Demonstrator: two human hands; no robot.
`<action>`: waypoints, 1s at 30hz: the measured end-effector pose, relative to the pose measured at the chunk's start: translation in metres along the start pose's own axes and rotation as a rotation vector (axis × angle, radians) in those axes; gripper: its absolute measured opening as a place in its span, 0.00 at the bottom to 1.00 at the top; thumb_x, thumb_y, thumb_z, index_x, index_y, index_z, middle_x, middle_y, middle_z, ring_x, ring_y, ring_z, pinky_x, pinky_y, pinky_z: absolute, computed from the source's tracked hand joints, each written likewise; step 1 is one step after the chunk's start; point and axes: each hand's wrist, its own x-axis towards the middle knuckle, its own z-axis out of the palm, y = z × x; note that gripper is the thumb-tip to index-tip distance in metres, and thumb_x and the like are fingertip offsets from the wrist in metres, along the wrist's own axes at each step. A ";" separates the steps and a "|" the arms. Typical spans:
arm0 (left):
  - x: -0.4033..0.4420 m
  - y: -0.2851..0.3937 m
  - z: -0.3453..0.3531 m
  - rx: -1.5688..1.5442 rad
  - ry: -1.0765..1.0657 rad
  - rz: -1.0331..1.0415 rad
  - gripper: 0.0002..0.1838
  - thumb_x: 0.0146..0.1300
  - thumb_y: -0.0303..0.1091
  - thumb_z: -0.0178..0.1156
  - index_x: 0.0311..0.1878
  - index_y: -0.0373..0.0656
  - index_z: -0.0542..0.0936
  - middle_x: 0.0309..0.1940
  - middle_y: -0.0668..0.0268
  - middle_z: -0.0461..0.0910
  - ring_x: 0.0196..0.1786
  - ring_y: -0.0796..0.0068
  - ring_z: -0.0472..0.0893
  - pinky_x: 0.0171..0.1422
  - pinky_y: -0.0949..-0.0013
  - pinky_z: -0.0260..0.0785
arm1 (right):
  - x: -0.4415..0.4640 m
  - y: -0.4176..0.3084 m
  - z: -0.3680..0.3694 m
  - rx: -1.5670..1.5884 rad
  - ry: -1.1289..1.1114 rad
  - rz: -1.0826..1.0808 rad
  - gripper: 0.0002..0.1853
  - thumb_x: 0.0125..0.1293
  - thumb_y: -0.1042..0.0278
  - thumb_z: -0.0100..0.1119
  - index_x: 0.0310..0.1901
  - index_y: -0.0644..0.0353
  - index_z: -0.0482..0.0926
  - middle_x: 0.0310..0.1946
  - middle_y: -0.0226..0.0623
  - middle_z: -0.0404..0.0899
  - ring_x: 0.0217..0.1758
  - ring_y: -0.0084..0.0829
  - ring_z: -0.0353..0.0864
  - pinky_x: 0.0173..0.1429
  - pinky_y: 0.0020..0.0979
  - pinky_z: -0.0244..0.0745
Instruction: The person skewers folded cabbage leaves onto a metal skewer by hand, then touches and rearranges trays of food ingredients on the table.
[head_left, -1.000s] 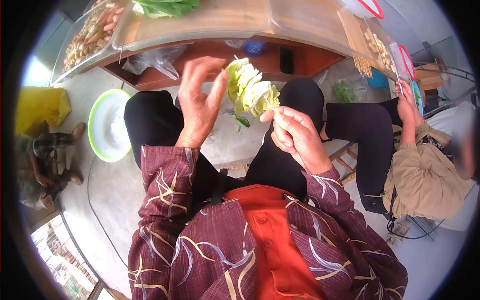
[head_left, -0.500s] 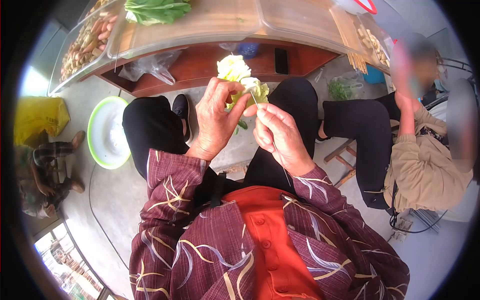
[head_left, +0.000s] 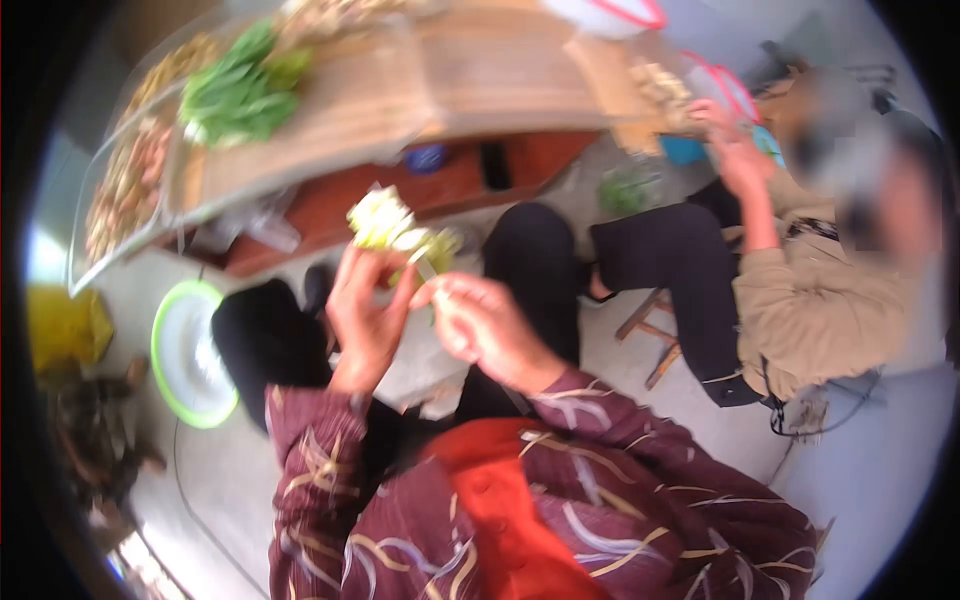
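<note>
Pale green and whitish leaf pieces, looking like cabbage or lettuce, are bunched on a thin skewer above my lap. My left hand pinches the leaf pieces at their lower end. My right hand is closed around the skewer, its fingertips close to the leaves and to my left fingers. Motion blur hides exactly where the skewer enters the leaves.
A low table holds leafy greens and trays of skewer pieces. A white basin with a green rim stands on the floor at left. A co-worker sits at right, hands over the table.
The view has swung and blurred, so the table and my hands sit further left and my hands lower. More of the greens shows. The co-worker's hands appear further forward at the table.
</note>
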 end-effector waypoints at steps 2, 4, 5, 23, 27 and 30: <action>0.003 0.004 0.000 0.071 0.017 0.053 0.08 0.51 0.18 0.67 0.34 0.39 0.80 0.28 0.64 0.74 0.27 0.75 0.74 0.31 0.74 0.68 | 0.000 0.000 -0.002 0.000 -0.038 -0.001 0.15 0.78 0.61 0.43 0.48 0.63 0.76 0.17 0.21 0.62 0.15 0.12 0.58 0.20 0.17 0.53; 0.004 0.009 -0.002 0.023 -0.006 0.042 0.09 0.51 0.18 0.67 0.34 0.38 0.78 0.28 0.65 0.73 0.26 0.75 0.72 0.31 0.73 0.66 | 0.002 0.002 -0.004 -0.014 -0.059 -0.012 0.14 0.78 0.60 0.43 0.46 0.62 0.74 0.17 0.22 0.62 0.14 0.13 0.58 0.19 0.17 0.55; 0.005 0.012 -0.004 0.021 -0.030 0.027 0.09 0.52 0.18 0.67 0.34 0.38 0.77 0.28 0.65 0.72 0.26 0.75 0.71 0.31 0.73 0.65 | 0.000 0.000 -0.004 -0.048 -0.051 -0.013 0.15 0.78 0.58 0.42 0.47 0.62 0.74 0.17 0.21 0.61 0.16 0.13 0.58 0.20 0.17 0.55; 0.003 0.004 -0.004 0.002 -0.037 -0.004 0.08 0.57 0.18 0.64 0.38 0.37 0.75 0.32 0.65 0.70 0.30 0.77 0.72 0.35 0.75 0.66 | 0.002 0.008 -0.008 -0.066 -0.064 -0.064 0.14 0.78 0.62 0.42 0.46 0.62 0.74 0.16 0.20 0.61 0.16 0.13 0.57 0.20 0.18 0.55; 0.003 0.004 -0.001 -0.016 -0.005 -0.024 0.09 0.56 0.17 0.65 0.37 0.38 0.76 0.31 0.66 0.70 0.29 0.78 0.71 0.34 0.75 0.65 | 0.001 0.005 -0.007 -0.121 -0.056 -0.058 0.13 0.79 0.62 0.42 0.46 0.63 0.74 0.16 0.20 0.61 0.15 0.13 0.58 0.19 0.18 0.55; 0.003 0.003 -0.001 -0.016 -0.008 -0.035 0.09 0.55 0.17 0.65 0.37 0.38 0.76 0.31 0.67 0.70 0.28 0.79 0.71 0.33 0.75 0.64 | 0.000 0.003 -0.007 -0.131 -0.060 -0.049 0.13 0.79 0.63 0.42 0.45 0.63 0.74 0.16 0.20 0.60 0.15 0.13 0.58 0.19 0.18 0.54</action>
